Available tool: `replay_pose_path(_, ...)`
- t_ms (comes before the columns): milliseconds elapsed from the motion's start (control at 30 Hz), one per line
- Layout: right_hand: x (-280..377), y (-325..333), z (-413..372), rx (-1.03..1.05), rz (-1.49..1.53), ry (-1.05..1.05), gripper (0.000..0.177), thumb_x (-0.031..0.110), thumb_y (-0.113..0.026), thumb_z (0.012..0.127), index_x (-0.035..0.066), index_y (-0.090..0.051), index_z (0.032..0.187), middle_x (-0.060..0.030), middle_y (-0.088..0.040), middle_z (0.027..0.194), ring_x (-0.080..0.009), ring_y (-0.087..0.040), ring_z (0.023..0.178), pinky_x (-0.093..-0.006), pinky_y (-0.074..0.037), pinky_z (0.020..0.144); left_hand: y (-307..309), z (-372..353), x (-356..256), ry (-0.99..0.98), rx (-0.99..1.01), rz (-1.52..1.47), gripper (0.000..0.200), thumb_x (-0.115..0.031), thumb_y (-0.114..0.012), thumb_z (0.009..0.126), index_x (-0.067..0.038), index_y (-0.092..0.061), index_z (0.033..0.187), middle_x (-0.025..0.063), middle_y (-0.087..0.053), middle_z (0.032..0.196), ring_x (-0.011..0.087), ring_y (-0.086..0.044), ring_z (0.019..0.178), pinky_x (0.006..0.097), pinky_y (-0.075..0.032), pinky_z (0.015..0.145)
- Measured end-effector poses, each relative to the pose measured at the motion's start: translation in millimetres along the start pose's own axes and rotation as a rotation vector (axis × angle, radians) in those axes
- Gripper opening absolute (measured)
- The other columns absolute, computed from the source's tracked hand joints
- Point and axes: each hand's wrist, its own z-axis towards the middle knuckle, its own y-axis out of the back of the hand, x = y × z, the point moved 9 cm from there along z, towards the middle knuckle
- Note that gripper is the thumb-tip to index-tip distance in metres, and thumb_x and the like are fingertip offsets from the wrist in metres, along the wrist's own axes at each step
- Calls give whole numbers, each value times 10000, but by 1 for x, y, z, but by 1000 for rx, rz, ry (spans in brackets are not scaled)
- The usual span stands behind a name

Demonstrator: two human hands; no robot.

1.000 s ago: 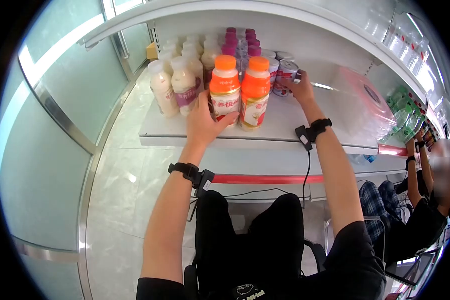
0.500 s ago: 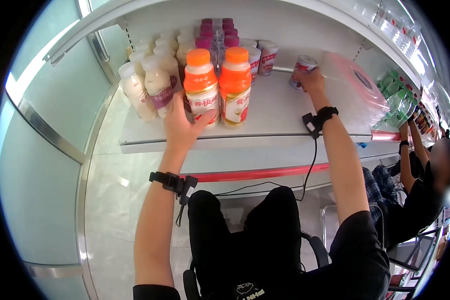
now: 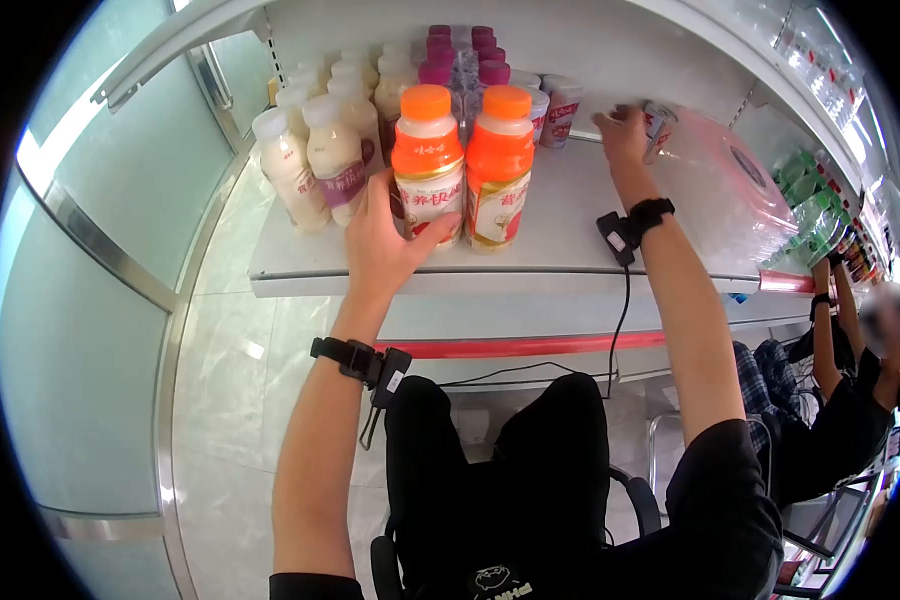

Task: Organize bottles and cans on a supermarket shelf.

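Right now, reading the clock face around the middle of our view, we have our left hand (image 3: 385,232) at eleven, wrapped round the left orange-capped bottle (image 3: 428,195), thumb across its front label. That bottle stands upright near the front edge of the white shelf (image 3: 570,225), just short of twelve. Beside it, just past twelve, stands the right orange-capped bottle (image 3: 498,195).

Our right hand (image 3: 625,135) is between one and two, its fingers loosely parted and pointing toward nine, with nothing seen between them. The single can (image 3: 660,128) is tilted just on the hand's three-o'clock side; we cannot tell whether the two touch. Next to that can, at two, sits the clear box (image 3: 725,200) with its pink top.

Toward half past ten we see white-capped bottles (image 3: 342,180), at twelve purple-capped bottles (image 3: 493,75) further back, and at one more cans (image 3: 560,112). At half past three sits another person (image 3: 835,435).
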Motion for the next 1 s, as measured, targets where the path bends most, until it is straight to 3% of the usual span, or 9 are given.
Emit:
replay_pose_path(133,40,-49,6,161,-148,322,760,283,-804,725,-11,-445,1326,-250,-660,1109,-368,-659,1007,-426,-522,904,-1,0,1,39,37,9,695,-386,-859,707,-15,-521,1188,139,-669,987,288,-664,864,383,-528,739)
replay_pose_path(267,34,-59,4,212,-76,185,798,298,-810,711,8,-430,1350,-248,-646,1128,-367,-628,1070,-434,-514,924,-1,1,-3,2,24,-19,698,-371,-857,713,-15,-514,1204,144,-668,996,296,-667,874,386,-532,753)
replay_pose_path(433,53,-36,-10,142,-251,366,815,320,-794,691,28,-445,1367,-251,-585,1219,-374,-524,1219,-448,-477,988,1,-1,-1,-11,4,-35,708,-351,-856,718,-1,-506,1224,154,-663,1017,300,-666,894,391,-530,774)
replay_pose_path(633,26,24,-16,12,-366,231,775,356,-750,710,68,-493,1382,-209,-544,1281,-360,-561,1179,-430,-497,963,3,-5,10,8,22,-72,789,-394,-810,761,22,-443,1322,185,-586,1176,304,-613,990,391,-494,864)
replay_pose_path(733,6,60,-17,19,-324,119,731,361,-738,730,142,-514,1391,-193,-501,1325,-349,-576,1165,-420,-522,924,27,-17,-10,-284,-263,-77,758,-523,-608,881,34,-425,1362,219,-444,1362,379,-485,1193,446,-390,1015)
replay_pose_path(833,-14,92,-15,5,-413,17,581,303,-703,792,222,-559,1349,-178,-472,1347,-342,-587,1151,-429,-547,873,20,-42,-55,-436,-321,115,697,-509,-593,890,28,-483,1319,201,-477,1334,350,-509,1175,451,-415,978)
replay_pose_path(900,-27,98,-3,-144,-483,142,515,255,-677,821,237,-576,1326,-176,-465,1354,-347,-605,1116,-442,-550,857,-13,-57,-98,-518,-173,-59,622,-458,-618,871,18,-542,1265,206,-501,1289,350,-524,1145,459,-431,951)
replay_pose_path(967,-40,102,-4,-281,-554,259,459,207,-652,851,253,-592,1303,-174,-458,1360,-351,-624,1080,-455,-554,840,-58,-56,-155,-639,104,16,530,-372,-653,851,5,-572,1216,218,-514,1237,371,-538,1095,466,-446,935)
replay_pose_path(1000,-39,103,-7,-340,-499,335,420,173,-632,862,231,-607,1277,-173,-443,1375,-353,-640,1028,-464,-553,824,-77,-56,-169,-649,118,17,530,-372,-653,851,5,-572,1216,218,-514,1237,371,-538,1095,466,-446,935)
